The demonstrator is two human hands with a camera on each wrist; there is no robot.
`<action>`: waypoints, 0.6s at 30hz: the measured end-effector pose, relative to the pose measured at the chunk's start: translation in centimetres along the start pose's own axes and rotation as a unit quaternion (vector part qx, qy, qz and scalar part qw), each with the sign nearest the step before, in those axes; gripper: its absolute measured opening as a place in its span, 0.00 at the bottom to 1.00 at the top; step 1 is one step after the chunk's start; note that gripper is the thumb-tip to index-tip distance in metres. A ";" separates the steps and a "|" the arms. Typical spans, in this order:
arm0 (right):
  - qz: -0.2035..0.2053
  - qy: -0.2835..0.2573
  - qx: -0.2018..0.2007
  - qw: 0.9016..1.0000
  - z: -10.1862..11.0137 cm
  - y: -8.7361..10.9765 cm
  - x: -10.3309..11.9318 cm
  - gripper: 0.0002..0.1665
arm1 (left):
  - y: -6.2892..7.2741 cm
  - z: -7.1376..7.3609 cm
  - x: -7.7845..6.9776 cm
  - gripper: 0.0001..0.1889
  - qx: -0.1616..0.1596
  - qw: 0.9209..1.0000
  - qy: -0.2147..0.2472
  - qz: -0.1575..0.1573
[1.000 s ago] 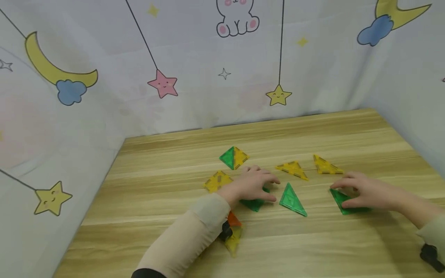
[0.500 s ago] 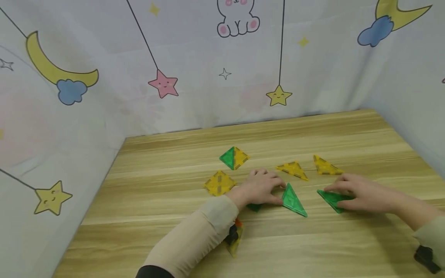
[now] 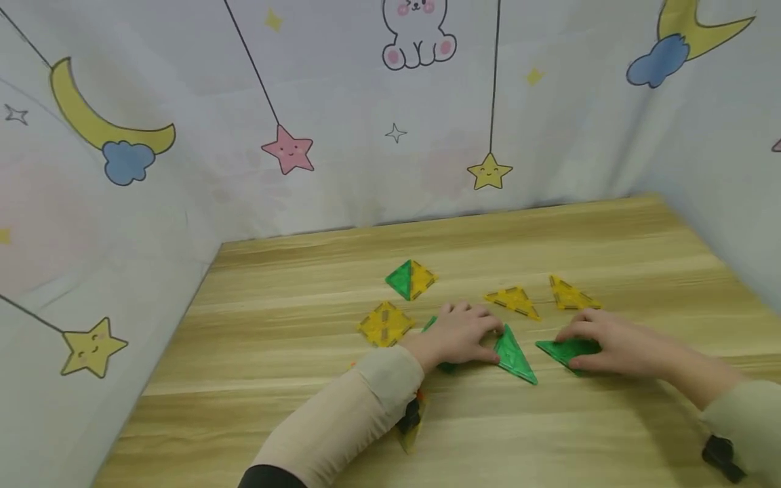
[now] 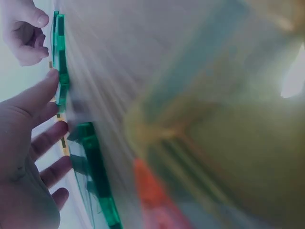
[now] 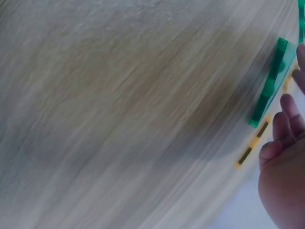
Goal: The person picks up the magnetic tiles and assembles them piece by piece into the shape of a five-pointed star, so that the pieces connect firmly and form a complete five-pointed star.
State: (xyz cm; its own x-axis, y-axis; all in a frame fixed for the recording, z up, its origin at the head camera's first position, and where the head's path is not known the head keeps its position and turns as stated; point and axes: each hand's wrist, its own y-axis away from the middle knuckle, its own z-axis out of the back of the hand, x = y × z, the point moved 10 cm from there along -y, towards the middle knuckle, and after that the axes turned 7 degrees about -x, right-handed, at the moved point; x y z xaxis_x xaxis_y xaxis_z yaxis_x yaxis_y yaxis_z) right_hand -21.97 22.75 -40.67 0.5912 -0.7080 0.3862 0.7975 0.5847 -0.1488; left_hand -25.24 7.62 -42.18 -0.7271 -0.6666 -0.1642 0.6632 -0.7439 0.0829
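Note:
In the head view, my left hand (image 3: 460, 333) reaches over the table's middle, thumb and a fingertip at the left edge of a green triangular magnetic tile (image 3: 515, 359). The left wrist view shows that thumb against the tile, the other fingers spread. Another green tile (image 4: 97, 176) lies under this hand, mostly covered from above. To the right, my right hand (image 3: 616, 342) holds a green triangular tile (image 3: 567, 351) between thumb and fingers, flat on the table. A short gap separates it from the middle tile. In the right wrist view, that hand is partly cut off.
Two loose yellow triangular tiles (image 3: 515, 300) lie behind the hands. Back left are a green-and-yellow pair (image 3: 421, 279) and a yellow square-like pair (image 3: 384, 325). A yellow tile (image 3: 410, 437) and some orange show beside my left sleeve. A printed cloth (image 3: 354, 196) rises behind the table.
My right hand has slid its green tile leftward, turning it somewhat, towards the middle one. My left hand has shifted right, and its thumb and fingertip now meet the middle tile's edge.

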 end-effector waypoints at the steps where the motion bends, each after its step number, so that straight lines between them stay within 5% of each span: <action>1: -0.003 0.001 -0.006 1.000 0.0 0.1 0.0 0.17 | 0.0 -0.1 0.0 0.23 0.004 1.000 0.002 0.002; 7: 0.023 0.017 -0.051 0.998 0.3 0.4 0.2 0.17 | 0.4 -0.2 0.3 0.23 0.004 1.000 -0.002 0.000; 11: 0.037 0.018 -0.041 0.998 0.0 -0.2 0.6 0.17 | 0.9 -0.2 0.8 0.23 -0.001 1.000 -0.010 -0.002; 18: -0.038 0.017 -0.035 0.999 -0.3 -0.7 -0.4 0.20 | 0.9 -0.2 0.9 0.24 -0.005 1.000 -0.013 -0.007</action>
State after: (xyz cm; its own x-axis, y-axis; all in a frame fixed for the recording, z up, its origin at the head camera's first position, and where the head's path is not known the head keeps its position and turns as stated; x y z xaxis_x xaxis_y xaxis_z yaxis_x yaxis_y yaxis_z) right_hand -22.71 22.51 -41.03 0.5313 -0.7630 0.3682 0.8460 0.5004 -0.1840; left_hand -25.21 6.35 -42.42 -0.7407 -0.6570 -0.1401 0.6544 -0.7528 0.0709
